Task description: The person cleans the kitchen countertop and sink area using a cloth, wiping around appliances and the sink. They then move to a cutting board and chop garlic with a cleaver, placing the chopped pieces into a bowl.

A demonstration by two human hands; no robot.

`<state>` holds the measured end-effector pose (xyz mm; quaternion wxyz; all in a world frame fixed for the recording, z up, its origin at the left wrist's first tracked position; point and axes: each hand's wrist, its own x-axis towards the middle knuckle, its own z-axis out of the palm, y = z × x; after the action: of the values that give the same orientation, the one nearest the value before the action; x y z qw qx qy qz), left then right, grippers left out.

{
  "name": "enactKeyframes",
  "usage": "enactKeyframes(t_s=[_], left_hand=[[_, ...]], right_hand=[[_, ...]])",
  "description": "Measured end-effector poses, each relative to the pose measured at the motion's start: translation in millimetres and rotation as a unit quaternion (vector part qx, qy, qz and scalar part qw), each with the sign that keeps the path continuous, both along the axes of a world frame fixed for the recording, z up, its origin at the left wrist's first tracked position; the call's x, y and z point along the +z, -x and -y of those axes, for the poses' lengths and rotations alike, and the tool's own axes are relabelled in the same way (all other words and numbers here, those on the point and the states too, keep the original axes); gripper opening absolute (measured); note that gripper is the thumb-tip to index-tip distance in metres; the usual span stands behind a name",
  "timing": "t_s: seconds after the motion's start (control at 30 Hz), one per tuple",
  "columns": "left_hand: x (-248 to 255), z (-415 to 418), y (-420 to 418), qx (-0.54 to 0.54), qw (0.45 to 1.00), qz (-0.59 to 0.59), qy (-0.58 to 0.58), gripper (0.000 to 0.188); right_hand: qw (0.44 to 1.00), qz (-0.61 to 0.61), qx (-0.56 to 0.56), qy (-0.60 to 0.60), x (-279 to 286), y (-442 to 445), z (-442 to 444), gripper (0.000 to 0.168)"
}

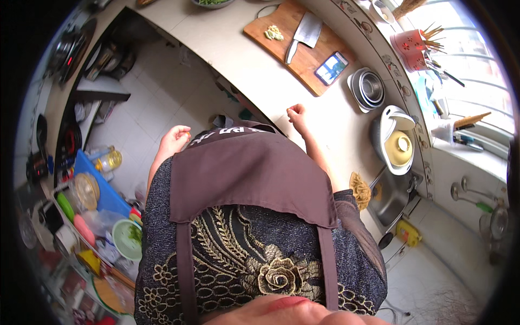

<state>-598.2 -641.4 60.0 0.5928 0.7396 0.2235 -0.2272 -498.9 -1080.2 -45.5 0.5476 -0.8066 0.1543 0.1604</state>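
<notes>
My left hand (175,138) is beside the left edge of the brown apron (252,174), fingers curled, with a small orange spot at the fingertips. My right hand (297,118) hovers near the counter's front edge, its fingers bent together; an orange spot shows there too. Whether either spot is a held thing or a nail is unclear. Beyond my right hand lies a wooden cutting board (280,24), bearing a cleaver (308,30), a small pile of peeled garlic cloves (274,33) and a smartphone (332,68) with its screen lit.
Nested metal bowls (369,87), a basin holding a yellow bowl (400,150) and the sink (392,197) line the right. A red utensil holder (409,46) stands by the window. At left are a blue plastic container (99,187) and a green colander (125,239). A bowl of greens (212,3) sits at the top.
</notes>
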Motion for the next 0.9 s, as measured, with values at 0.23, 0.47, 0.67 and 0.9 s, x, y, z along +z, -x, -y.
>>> enactKeyframes(t_s=[0.23,0.47,0.67,0.9], left_hand=[[0,-65,-150,-0.209,0.965,0.119,-0.105,0.027],[-12,-37,-259,-0.355,0.879,0.181,-0.26,0.059],[-31,6,-318,-0.398,0.845,0.134,-0.331,0.075],[-50,26,-334,-0.509,0.745,0.129,-0.412,0.078]], right_hand=[[0.992,-0.041,-0.12,0.009,-1,2,-51,0.019],[0.973,0.015,-0.213,0.088,-16,-7,-39,0.03],[0.924,0.073,-0.223,0.303,75,-67,-38,0.032],[0.831,0.146,-0.193,0.502,57,-116,5,0.044]])
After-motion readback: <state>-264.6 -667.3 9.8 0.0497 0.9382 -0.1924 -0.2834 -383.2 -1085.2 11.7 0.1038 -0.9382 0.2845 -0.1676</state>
